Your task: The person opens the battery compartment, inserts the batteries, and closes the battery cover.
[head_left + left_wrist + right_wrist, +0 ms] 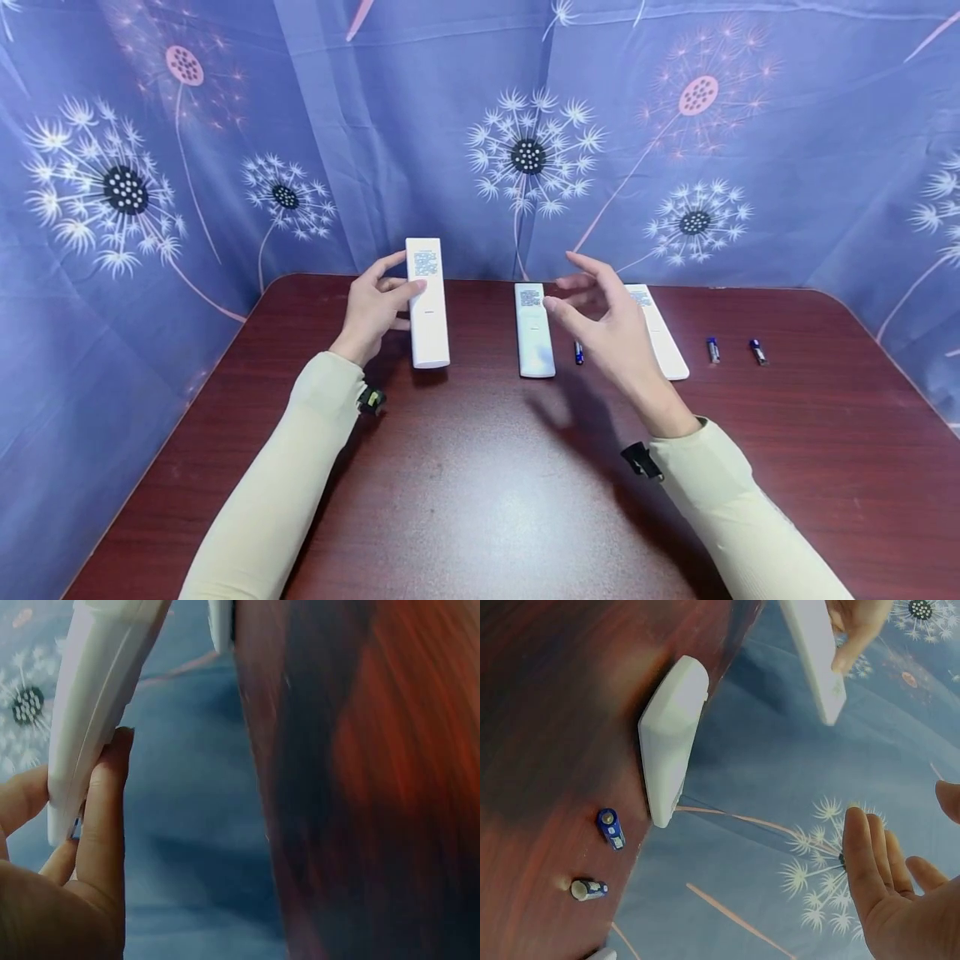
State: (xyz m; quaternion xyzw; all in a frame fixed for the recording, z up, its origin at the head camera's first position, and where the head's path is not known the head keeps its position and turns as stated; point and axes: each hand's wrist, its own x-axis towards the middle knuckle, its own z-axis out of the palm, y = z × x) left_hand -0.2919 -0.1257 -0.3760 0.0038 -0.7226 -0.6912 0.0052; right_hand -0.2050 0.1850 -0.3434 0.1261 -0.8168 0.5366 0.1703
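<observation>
In the head view my left hand (375,308) grips a white remote control (429,333), its labelled back turned towards me and its lower end raised over the table. The left wrist view shows this remote (94,697) edge-on, with fingers on both sides. My right hand (607,325) hovers with thumb and fingers spread, holding nothing. Just left of it a second white remote (536,350) lies back up. A third white remote (663,342) is partly hidden behind that hand. Beside the second remote, two blue-and-silver batteries (611,829) appear in the right wrist view.
Right of the third remote lie a battery (712,350) and another battery (759,352) on the dark red-brown table (465,500). A blue curtain (420,125) with dandelion prints hangs along the table's back and left side.
</observation>
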